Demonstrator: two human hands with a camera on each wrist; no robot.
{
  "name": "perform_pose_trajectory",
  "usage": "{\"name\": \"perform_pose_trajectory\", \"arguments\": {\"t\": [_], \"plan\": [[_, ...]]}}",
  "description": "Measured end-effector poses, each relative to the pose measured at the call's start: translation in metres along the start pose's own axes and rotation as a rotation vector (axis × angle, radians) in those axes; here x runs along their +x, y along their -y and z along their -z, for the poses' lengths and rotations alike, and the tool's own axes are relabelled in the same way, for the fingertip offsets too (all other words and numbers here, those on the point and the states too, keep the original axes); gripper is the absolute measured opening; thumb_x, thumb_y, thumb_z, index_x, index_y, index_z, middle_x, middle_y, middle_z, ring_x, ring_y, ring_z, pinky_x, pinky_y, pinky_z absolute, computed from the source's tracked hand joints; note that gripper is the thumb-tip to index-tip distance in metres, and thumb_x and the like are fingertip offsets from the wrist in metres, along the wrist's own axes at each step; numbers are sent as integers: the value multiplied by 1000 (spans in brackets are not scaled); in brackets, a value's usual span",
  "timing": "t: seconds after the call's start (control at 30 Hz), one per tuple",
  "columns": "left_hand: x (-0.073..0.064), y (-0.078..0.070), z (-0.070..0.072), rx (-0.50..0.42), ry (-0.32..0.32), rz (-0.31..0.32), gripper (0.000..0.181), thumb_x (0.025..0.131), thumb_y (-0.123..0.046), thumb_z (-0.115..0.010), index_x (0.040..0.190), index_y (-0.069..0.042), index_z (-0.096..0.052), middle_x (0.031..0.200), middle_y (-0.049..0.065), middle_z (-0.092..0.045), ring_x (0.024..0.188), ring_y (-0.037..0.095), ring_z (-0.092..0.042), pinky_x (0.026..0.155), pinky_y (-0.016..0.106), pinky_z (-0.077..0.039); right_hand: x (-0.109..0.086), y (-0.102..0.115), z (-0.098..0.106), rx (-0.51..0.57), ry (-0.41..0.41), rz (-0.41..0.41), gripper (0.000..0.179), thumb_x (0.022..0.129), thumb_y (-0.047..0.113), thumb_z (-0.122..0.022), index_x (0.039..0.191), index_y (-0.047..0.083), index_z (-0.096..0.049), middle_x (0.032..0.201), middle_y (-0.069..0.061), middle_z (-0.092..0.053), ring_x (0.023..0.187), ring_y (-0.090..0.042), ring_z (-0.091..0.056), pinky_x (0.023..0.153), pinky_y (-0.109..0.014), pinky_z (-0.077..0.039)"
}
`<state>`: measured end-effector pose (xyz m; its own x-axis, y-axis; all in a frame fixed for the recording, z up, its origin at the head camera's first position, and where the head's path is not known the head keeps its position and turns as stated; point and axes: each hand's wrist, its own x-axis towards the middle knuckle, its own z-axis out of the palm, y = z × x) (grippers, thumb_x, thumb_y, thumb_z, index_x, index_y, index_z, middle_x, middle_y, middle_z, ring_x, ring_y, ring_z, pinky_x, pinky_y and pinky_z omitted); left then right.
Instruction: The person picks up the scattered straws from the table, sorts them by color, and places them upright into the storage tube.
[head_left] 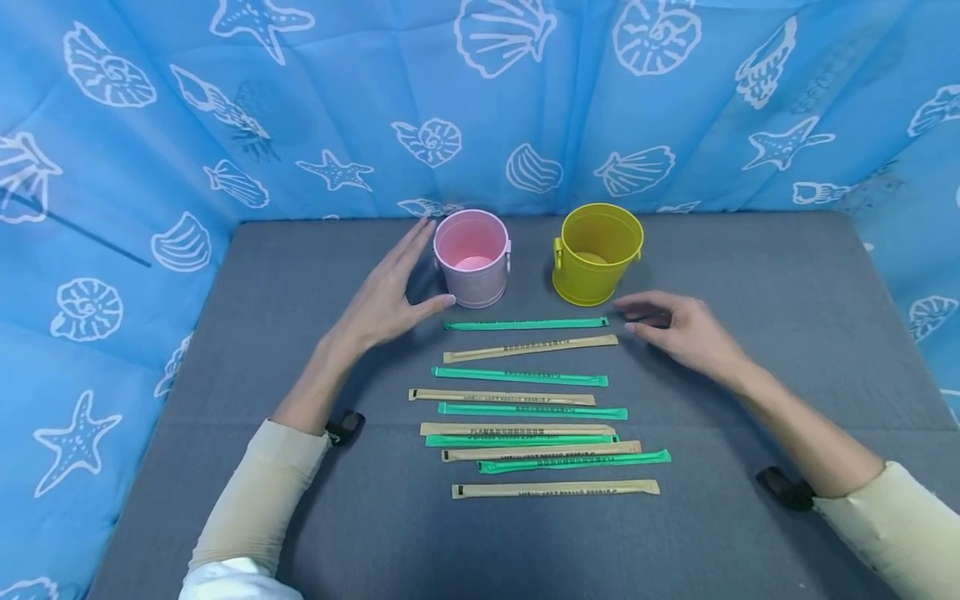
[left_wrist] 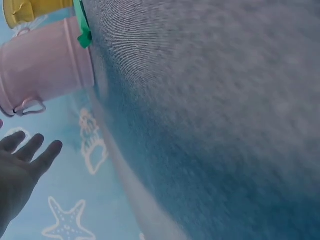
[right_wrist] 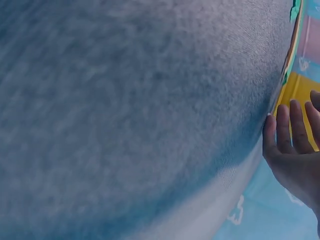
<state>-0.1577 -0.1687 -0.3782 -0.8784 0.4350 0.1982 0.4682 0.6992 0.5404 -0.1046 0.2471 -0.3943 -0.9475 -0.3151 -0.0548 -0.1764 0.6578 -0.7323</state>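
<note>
A pink bucket [head_left: 478, 287] and a yellow bucket [head_left: 588, 279] stand upright at the back of the grey table, both with small side handles. My left hand [head_left: 384, 296] is at the left of the pink bucket, fingers straight and thumb spread toward its front; whether it touches cannot be told. In the left wrist view, fingers [left_wrist: 47, 156] show below the pink bucket's handle. Just in front of the yellow bucket's right side, my right hand [head_left: 682, 332] has loosely bent fingers and holds nothing. Its fingers [right_wrist: 298, 131] overlap the yellow bucket in the right wrist view.
Several slim wrapped straws lie crosswise in a column before the buckets, green ones [head_left: 527, 324] alternating with tan ones [head_left: 555, 489]. Some nearer the front overlap. A blue curtain [head_left: 345, 92] with white shells and starfish hangs behind the table [head_left: 750, 267] and along its sides.
</note>
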Motion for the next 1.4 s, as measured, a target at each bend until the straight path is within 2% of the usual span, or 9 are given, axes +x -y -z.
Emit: {"name": "perform_pose_trajectory", "arguments": {"t": [0.2, 0.43, 0.6, 0.8, 1.1, 1.4], "plan": [[10, 1, -4, -87, -15, -23, 98, 86, -48, -74, 161, -24, -15, 165, 0, -16, 150, 19, -18, 116, 52, -23, 5, -1, -3, 13, 4, -13, 30, 96, 17, -68, 125, 10, -67, 118, -9, -69, 101, -21, -66, 77, -14, -48], [18, 0, -6, -182, -30, -19, 95, 87, -41, -75, 160, -20, -18, 163, 1, -23, 147, 17, -26, 110, 47, -37, 8, -3, -9, 16, 2, -45, 28, 95, 21, -69, 121, 11, -69, 106, -6, -71, 92, -19, -66, 74, -16, -48], [24, -1, -8, -249, -26, -18, 94, 87, -49, -72, 160, -22, -19, 163, 1, -25, 146, 17, -29, 108, 49, -39, 11, -4, -16, 19, -4, -39, 26, 95, 22, -70, 119, 11, -71, 101, -5, -70, 87, -19, -63, 72, -21, -47], [33, 0, -12, -321, -38, 7, 98, 84, -63, -68, 159, -18, -24, 159, 5, -33, 140, 19, -38, 108, 46, -40, 17, -2, -25, 9, -24, -50, 26, 93, 23, -72, 117, 12, -73, 105, -6, -70, 90, -18, -60, 75, -25, -45], [36, -3, -14, -356, -21, 37, 97, 83, -57, -72, 159, -22, -23, 155, 4, -40, 132, 22, -49, 106, 43, -42, 23, 4, -35, 31, -64, -96, 26, 89, 22, -76, 114, 15, -75, 107, -6, -69, 87, -19, -56, 76, -33, -43], [39, -2, -18, -378, -23, 62, 93, 83, -49, -76, 158, -22, -27, 151, 5, -45, 130, 23, -50, 106, 43, -41, 25, 8, -42, -31, -88, -66, 21, 87, 19, -79, 107, 14, -78, 105, -7, -69, 88, -20, -57, 76, -37, -42]]}}
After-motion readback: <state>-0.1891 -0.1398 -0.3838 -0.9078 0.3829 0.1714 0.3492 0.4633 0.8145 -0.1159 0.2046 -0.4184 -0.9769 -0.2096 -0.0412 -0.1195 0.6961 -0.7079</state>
